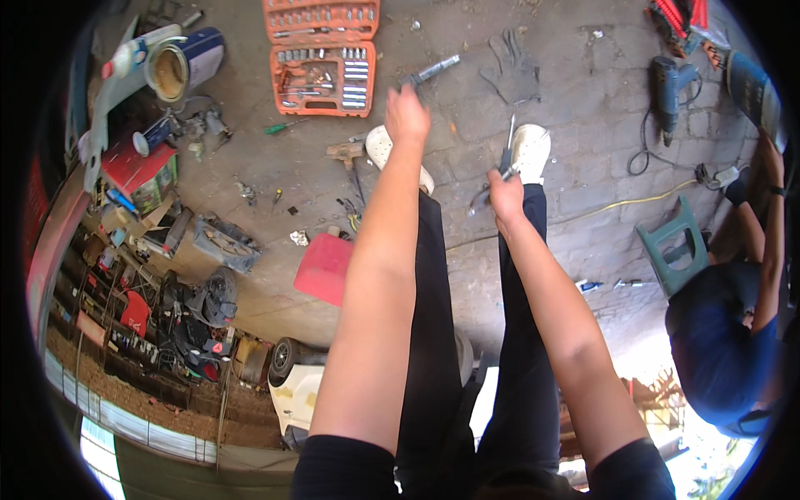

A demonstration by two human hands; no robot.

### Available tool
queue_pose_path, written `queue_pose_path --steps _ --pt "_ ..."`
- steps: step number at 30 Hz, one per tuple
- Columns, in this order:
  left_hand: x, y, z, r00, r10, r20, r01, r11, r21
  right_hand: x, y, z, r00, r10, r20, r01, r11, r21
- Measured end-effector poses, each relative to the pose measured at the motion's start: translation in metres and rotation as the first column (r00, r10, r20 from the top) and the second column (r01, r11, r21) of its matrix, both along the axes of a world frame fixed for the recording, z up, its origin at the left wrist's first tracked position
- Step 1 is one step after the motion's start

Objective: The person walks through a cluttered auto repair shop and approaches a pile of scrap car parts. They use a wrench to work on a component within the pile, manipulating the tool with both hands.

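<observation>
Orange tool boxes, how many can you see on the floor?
2. One open orange socket case lies just ahead of the left hand; the other orange tray sits right behind it at the top edge. More may be hidden.

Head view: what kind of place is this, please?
Probably an informal repair workshop on a paved floor. An open orange socket set case lies on the ground, a power drill with its cord lies nearby, and engine-like machine parts are piled at the left.

A grey paved floor (575,192) carries an open orange socket set (323,54) just beyond the left hand (407,115), and a grey glove (510,68) beyond the right hand (504,196).
</observation>
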State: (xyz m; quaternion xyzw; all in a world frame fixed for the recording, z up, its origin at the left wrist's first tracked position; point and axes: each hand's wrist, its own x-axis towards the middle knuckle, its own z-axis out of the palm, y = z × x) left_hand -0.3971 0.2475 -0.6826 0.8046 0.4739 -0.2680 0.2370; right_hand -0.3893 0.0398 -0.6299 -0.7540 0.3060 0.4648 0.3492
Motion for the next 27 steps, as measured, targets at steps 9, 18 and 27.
queue_pose_path --steps 9,18,27 --pt "0.009 0.018 -0.087 0.973 -0.221 0.07 0.223 0.974 -0.026 0.012 0.077 -0.103 0.99 0.094 0.105 -0.06 0.955 -0.29" --pt "-0.044 -0.023 0.115 0.878 0.281 0.387 -0.177 0.943 -0.283 0.04 0.071 0.055 0.912 -0.324 -0.252 0.407 0.788 0.461" --pt "-0.019 -0.063 0.429 0.71 0.324 0.626 -0.207 0.945 -0.254 0.091 0.078 0.36 0.492 -0.669 -0.557 0.815 0.129 0.565"
